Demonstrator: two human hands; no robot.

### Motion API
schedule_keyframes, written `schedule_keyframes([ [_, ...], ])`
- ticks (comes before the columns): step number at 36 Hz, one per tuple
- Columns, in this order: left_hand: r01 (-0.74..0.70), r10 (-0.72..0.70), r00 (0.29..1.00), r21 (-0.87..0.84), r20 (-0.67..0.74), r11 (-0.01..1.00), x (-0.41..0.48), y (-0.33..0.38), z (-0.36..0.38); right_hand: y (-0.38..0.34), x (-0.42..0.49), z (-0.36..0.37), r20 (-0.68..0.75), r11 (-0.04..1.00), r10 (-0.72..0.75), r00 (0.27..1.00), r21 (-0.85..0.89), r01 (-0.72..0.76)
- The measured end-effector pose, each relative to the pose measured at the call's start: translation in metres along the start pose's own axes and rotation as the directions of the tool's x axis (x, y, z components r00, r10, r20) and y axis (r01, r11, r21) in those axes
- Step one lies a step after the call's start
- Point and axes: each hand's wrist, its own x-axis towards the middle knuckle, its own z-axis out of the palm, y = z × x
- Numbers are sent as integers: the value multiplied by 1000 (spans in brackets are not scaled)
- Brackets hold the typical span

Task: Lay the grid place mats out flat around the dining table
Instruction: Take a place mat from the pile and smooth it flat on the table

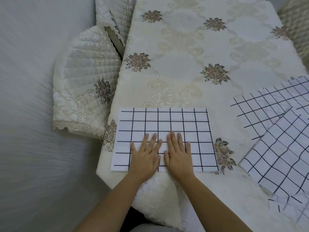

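Note:
A white place mat with a black grid (167,123) lies flat at the near edge of the dining table (184,64), which is covered by a cream floral cloth. My left hand (145,156) and my right hand (178,154) rest palm down, side by side, on the mat's near half, fingers spread and holding nothing. To the right, a loose pile of more grid mats (275,139) lies overlapping and askew on the table, partly cut off by the frame edge.
A chair with a quilted cream cover (83,84) stands at the table's left side, and a second covered chair (115,15) stands behind it. Another chair back (296,25) shows at the far right. Pale floor (33,114) lies to the left.

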Motion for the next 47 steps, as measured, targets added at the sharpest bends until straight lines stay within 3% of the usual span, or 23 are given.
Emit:
schedule_keyframes([
  [17,116,-117,993,-31,-22,993,-39,-59,4,83,-24,-29,37,989,145,989,-8,-145],
  [24,148,-148,982,-12,-117,989,-37,-57,0,98,-26,-29,27,991,127,992,-52,-125],
  [29,223,-212,952,24,-219,975,-19,-35,-14,81,-19,-37,-75,981,180,981,-54,-184],
  [32,230,-226,948,-8,-223,973,-7,-19,-19,53,-13,-38,-53,993,110,993,-41,-112],
  [38,69,-67,976,4,-207,998,5,14,-5,-9,-3,-26,47,1000,-26,999,-2,26],
  [43,102,-101,985,2,-141,995,7,18,18,-27,-4,-7,104,998,-59,993,33,55],
  [47,107,-106,990,13,-95,994,0,13,16,-13,-12,5,66,995,-97,993,32,95],
])
